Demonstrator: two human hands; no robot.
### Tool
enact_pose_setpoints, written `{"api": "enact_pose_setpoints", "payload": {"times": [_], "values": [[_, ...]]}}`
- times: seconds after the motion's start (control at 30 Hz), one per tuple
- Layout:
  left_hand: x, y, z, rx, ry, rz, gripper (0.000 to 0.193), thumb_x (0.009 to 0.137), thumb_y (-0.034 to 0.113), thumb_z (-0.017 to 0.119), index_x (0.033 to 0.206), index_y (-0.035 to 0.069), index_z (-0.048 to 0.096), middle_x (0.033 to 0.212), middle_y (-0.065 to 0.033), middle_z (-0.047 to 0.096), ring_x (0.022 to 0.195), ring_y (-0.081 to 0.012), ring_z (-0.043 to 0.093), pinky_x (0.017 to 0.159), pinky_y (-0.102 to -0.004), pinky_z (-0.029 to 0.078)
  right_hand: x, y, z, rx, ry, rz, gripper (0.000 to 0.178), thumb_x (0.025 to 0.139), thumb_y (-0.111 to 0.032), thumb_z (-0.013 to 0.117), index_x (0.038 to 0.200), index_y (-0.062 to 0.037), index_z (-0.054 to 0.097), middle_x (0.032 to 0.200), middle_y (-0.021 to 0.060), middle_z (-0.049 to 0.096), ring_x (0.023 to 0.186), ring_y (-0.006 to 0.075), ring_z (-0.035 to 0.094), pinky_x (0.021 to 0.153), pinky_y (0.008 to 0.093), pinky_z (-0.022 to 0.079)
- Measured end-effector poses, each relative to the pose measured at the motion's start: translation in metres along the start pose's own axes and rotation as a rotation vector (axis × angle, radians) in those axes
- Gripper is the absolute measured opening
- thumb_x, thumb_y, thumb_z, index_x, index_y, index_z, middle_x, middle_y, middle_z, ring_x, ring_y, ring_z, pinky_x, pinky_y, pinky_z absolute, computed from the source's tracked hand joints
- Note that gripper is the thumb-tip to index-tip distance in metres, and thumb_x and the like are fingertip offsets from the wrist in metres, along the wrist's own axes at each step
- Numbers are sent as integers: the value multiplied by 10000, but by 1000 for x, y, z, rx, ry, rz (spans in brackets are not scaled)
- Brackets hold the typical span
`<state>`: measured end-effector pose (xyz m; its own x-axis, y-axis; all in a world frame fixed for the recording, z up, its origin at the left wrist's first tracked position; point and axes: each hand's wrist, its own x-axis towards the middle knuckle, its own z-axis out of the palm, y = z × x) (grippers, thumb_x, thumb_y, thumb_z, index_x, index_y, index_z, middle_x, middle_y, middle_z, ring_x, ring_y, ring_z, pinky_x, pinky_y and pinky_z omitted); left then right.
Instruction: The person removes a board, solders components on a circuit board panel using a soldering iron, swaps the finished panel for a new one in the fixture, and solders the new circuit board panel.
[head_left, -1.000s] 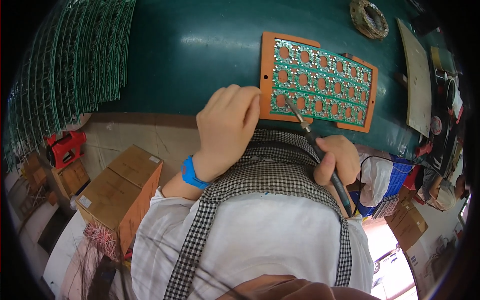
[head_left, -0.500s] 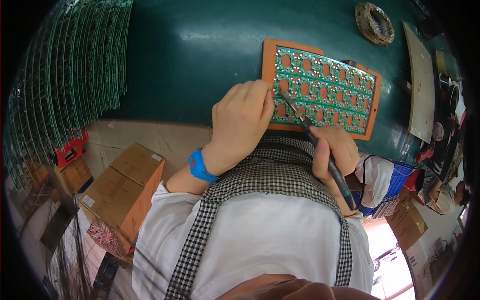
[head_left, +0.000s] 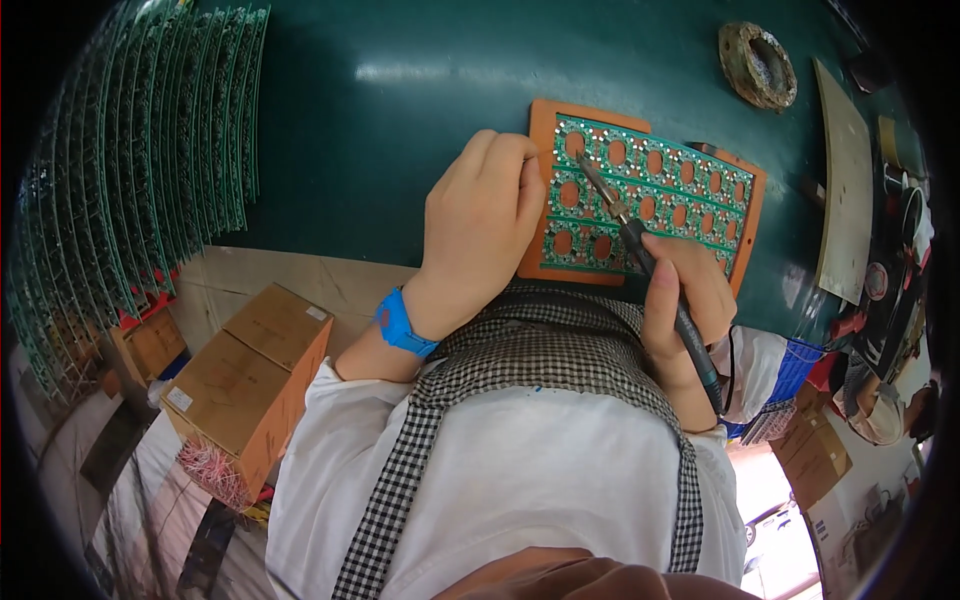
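My right hand (head_left: 688, 295) is closed around the dark handle of a soldering iron (head_left: 692, 345). Its metal tip slants up and left to the board, by the top-row round opening nearest the left end. This green circuit board panel (head_left: 665, 186), with rows of round openings and small parts, lies in an orange-brown frame (head_left: 541, 120). At the frame's left side is my left hand (head_left: 483, 205), back upward, fingers curled and thumb against the forefinger. What its fingertips pinch, if anything, is too small to make out. A blue band (head_left: 400, 322) circles that wrist.
The frame rests near the front edge of a dark green table (head_left: 400, 130). Many green circuit boards (head_left: 150, 150) stand in a row at the left. A crusted round ring-shaped dish (head_left: 757, 66) sits far right, beside a pale flat board (head_left: 843, 185). Cardboard boxes (head_left: 245, 370) stand below left.
The soldering iron's tip has moved from the middle row up to the top row, at the board's left end. My left hand has shifted farther up along the frame's left side.
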<state>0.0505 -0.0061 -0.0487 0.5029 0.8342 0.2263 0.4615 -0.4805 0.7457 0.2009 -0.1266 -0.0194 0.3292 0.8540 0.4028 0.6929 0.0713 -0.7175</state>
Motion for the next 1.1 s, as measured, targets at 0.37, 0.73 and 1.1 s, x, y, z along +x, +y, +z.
{"api": "enact_pose_setpoints", "payload": {"times": [0.37,0.73,1.1], "values": [[5,4,5,50,-134,-6,109,794,36,607,859,44,519,787,-89,514,665,-267,571,558,-360,485,8,4,14,16,-36,-106,129,720,8,627,843,24,662,692,112,638,591,209,629,514,281,490],[0,16,-5,22,-184,-81,93,844,131,607,826,81,531,719,-68,531,636,-263,585,528,-369,461,25,61,-54,-355,413,144,194,881,-85,573,1034,10,646,977,140,656,885,229,633,795,332,504],[-9,29,9,393,-101,54,174,784,124,645,740,62,489,719,-65,524,580,-213,592,448,-332,471,5,92,-67,-293,317,194,272,900,-3,532,1163,-37,588,876,116,659,752,152,637,704,284,505]]}}
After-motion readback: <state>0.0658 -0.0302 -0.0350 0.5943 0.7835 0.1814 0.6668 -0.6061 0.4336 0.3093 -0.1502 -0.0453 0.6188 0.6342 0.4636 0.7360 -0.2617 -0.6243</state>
